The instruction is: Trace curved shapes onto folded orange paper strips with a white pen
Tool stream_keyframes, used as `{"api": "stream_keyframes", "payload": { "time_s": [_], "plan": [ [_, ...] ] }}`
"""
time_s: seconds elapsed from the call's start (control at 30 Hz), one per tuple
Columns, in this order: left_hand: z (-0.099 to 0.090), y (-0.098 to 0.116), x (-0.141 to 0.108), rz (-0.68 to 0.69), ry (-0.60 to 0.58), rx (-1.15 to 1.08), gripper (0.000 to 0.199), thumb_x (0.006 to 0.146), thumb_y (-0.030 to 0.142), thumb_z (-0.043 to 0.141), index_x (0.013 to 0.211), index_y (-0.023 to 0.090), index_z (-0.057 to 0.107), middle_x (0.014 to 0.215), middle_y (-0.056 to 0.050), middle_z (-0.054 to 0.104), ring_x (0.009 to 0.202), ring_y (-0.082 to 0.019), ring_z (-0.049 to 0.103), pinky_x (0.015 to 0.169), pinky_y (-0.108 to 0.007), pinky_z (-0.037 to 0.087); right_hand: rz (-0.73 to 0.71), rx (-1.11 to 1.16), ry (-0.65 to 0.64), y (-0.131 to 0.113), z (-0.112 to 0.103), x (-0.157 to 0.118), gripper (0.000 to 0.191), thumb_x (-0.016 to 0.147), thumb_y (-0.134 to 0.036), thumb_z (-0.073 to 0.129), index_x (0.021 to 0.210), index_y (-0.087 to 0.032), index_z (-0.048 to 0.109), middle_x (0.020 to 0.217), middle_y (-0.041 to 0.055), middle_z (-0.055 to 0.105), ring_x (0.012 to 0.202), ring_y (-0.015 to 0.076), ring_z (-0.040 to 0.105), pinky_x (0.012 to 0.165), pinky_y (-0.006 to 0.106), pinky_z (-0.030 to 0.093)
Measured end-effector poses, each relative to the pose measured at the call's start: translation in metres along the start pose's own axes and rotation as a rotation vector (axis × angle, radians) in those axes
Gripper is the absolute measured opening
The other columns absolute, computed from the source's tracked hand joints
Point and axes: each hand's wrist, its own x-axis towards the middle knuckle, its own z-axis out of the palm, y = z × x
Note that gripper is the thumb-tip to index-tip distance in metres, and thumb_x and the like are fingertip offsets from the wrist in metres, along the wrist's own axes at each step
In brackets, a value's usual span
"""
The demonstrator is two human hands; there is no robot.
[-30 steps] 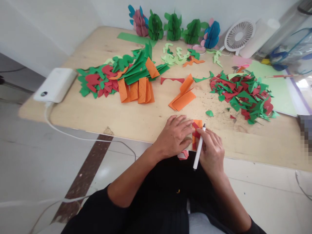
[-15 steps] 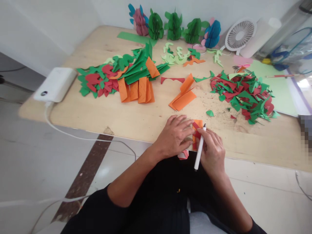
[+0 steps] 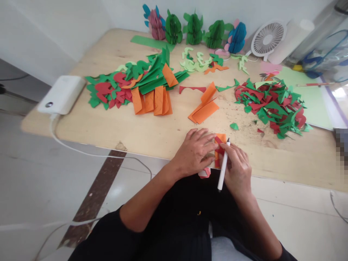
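At the table's front edge lies an orange paper strip (image 3: 222, 137) with a red paper piece (image 3: 219, 145) on top. My left hand (image 3: 195, 152) rests flat beside it, fingers spread, their tips touching the papers' left side. My right hand (image 3: 237, 165) is closed at the papers' right side, with a white pen (image 3: 223, 168) between its fingers, dark tip pointing up and away. Some of its fingertips touch the red piece. Below my left hand a small red and white item (image 3: 204, 173) shows at the edge. Folded orange papers (image 3: 206, 110) lie beyond my hands.
Red and green scraps (image 3: 274, 105) are heaped at the right. Cut shapes (image 3: 108, 90), green strips (image 3: 154, 76) and orange folded pieces (image 3: 159, 101) lie left. Honeycomb paper figures (image 3: 193, 29) and a white fan (image 3: 268, 39) stand at the back; a white box (image 3: 62, 94) with a cable sits far left.
The lower end of the pen has shifted very slightly to the right. Both hands and the papers look almost the same as before.
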Motion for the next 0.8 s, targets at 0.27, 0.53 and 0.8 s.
{"api": "stream_keyframes", "payload": {
  "time_s": [0.27, 0.53, 0.8],
  "plan": [
    [-0.0013, 0.0007, 0.0002, -0.001, 0.005, 0.009, 0.029, 0.09, 0.029, 0.055, 0.115, 0.02, 0.066, 0.144, -0.006, 0.054, 0.138, -0.031, 0.039, 0.115, -0.052, 0.026, -0.016, -0.007, 0.009, -0.0008, -0.0001, 0.0001, 0.033, 0.091, -0.007, 0.046, 0.119, -0.018, 0.061, 0.104, 0.0121, 0.071, 0.107, 0.0274, 0.064, 0.089, 0.043, 0.051],
    [0.0005, -0.0001, -0.0003, -0.017, 0.016, -0.023, 0.03, 0.089, 0.029, 0.056, 0.117, 0.021, 0.064, 0.144, -0.004, 0.055, 0.139, -0.029, 0.039, 0.117, -0.051, 0.025, -0.019, -0.015, 0.013, 0.0, 0.0, 0.0004, 0.031, 0.092, -0.008, 0.046, 0.118, -0.016, 0.062, 0.104, 0.0132, 0.071, 0.107, 0.0278, 0.065, 0.089, 0.044, 0.052],
    [0.001, 0.0002, -0.0002, -0.027, 0.03, -0.05, 0.03, 0.09, 0.028, 0.055, 0.117, 0.019, 0.062, 0.144, -0.004, 0.055, 0.139, -0.028, 0.038, 0.117, -0.05, 0.024, -0.021, -0.017, 0.02, -0.0003, 0.0004, 0.0005, 0.031, 0.092, -0.009, 0.045, 0.117, -0.016, 0.062, 0.104, 0.0132, 0.071, 0.107, 0.0272, 0.065, 0.088, 0.043, 0.052]
  ]
}}
